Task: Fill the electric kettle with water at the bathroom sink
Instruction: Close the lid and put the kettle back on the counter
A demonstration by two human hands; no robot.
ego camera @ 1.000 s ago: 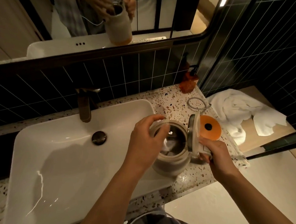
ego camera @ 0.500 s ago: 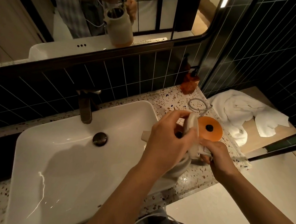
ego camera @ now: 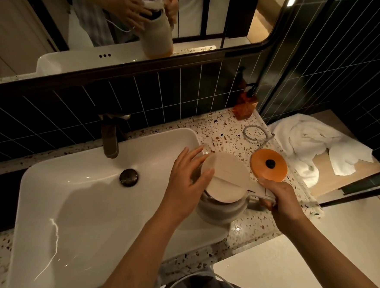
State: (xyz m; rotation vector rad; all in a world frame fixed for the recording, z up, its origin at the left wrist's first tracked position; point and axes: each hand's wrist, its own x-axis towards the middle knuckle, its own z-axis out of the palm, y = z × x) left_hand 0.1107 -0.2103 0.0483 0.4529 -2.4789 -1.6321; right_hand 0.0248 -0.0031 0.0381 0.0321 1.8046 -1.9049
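The left hand (ego camera: 187,179) lies with spread fingers on the closed lid of the kettle (ego camera: 223,191); the right hand (ego camera: 278,198) is wrapped around its handle. The kettle stands at the right rim of the white sink (ego camera: 72,207), on the terrazzo counter (ego camera: 230,128) under a mirror (ego camera: 216,17) and dark tiles.

Open sink basin (ego camera: 86,204), crowded counter

We are seeing the faucet (ego camera: 111,136) overhanging the basin's back; kettle (ego camera: 223,191), orange base (ego camera: 268,165) and cord (ego camera: 256,135) are crowding the right counter.

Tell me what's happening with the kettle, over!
Right hand gripping kettle handle. Left hand resting against the lid's edge. Kettle on counter beside sink, lid down. Tap not running; nothing blocking.
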